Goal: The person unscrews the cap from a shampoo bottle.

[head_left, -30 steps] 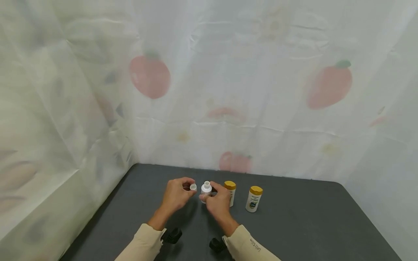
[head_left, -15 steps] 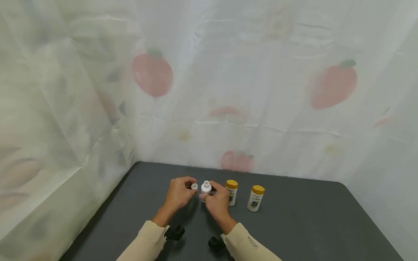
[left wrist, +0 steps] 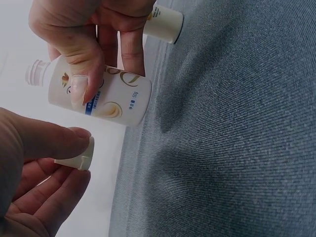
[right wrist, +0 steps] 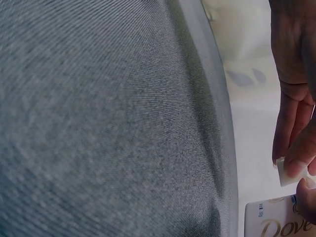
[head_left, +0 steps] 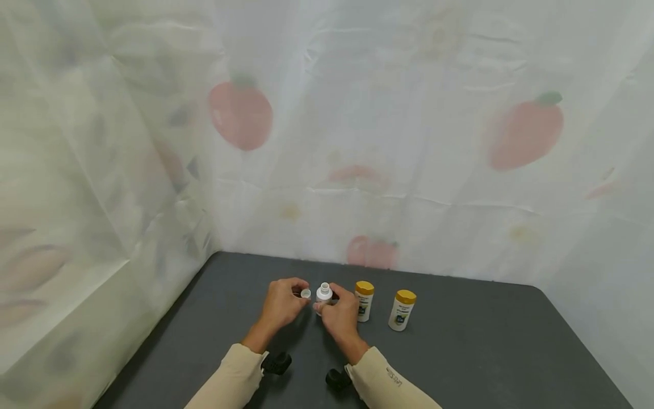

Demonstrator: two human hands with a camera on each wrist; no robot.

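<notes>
A: Where does it stand?

B: The left hand (head_left: 280,301) pinches a small white cap (left wrist: 79,158) between thumb and fingertips; the right hand (head_left: 339,312) is curled round an uncapped white lotion bottle (left wrist: 106,96), its base on the grey desk (head_left: 460,341).

A: So what comes next?

B: Judging by this, the cap is off. Refitting needs it aligned over the ribbed neck. Smooth plastic, woven-textured desk; two yellow-capped bottles (head_left: 364,301) stand just beside.

bench (head_left: 460,346): dark grey | bottle (head_left: 323,296): white, blue-gold label | cap (head_left: 305,293): white | two bottles (head_left: 363,301) (head_left: 402,310) right of centre: white, yellow lids | curtain (head_left: 409,142): white, red fruit print | sleeves (head_left: 230,380): beige
</notes>
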